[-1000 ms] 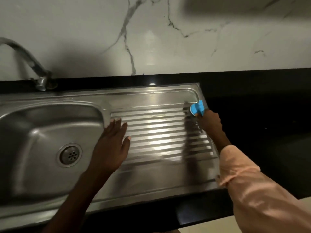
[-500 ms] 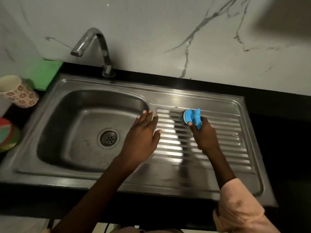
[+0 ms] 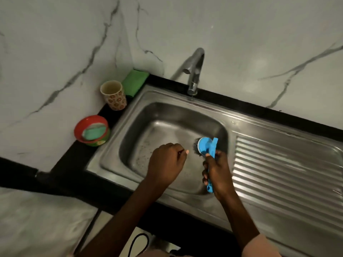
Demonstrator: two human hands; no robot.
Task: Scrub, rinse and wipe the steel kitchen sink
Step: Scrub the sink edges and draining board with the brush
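The steel sink (image 3: 128, 110) fills the middle of the view, with its ribbed drainboard (image 3: 282, 175) to the right. My right hand (image 3: 218, 173) grips the handle of a blue scrubbing brush (image 3: 205, 146). The brush's dark bristles sit inside the basin against its right side. My left hand (image 3: 166, 162) hovers over the basin just left of the brush, fingers loosely curled and holding nothing. It hides the drain. Dark specks show on the basin floor to its left.
A curved steel tap (image 3: 194, 71) stands behind the basin. On the black counter at the left corner are a flowered cup (image 3: 114, 95), a green sponge (image 3: 135, 81) and a red bowl (image 3: 89, 127) holding a green pad. Marble walls enclose the back and left.
My right hand has carried the brush leftwards off the drainboard and into the basin. My left hand left the drainboard edge and curled over the basin. The view swung left.
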